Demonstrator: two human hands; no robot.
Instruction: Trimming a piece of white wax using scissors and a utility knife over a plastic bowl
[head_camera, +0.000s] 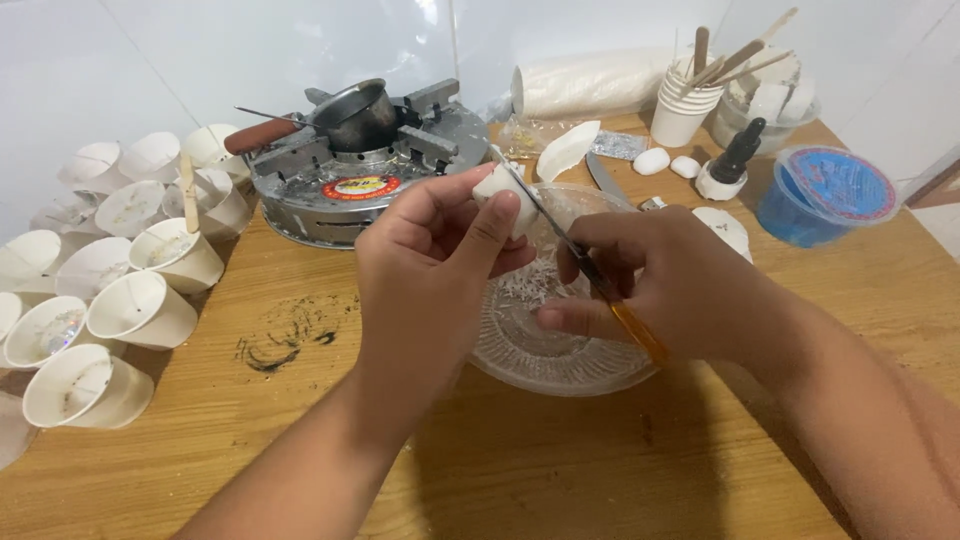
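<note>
— What are your hands doing?

— My left hand is pinching a small white waxy block between thumb and fingers, over the clear ribbed glass bowl at the middle of the wooden counter. My right hand is clenching an amber-handled knife, its blade lying against the block.

— What could go wrong?

— I'm judging the blade could skid off the slick block into my left thumb, which is sitting just beside the edge. White shavings are landing in the bowl, but some could scatter toward the round metal stove with its small pot at the far edge, or the white paper cups along the left edge.
</note>
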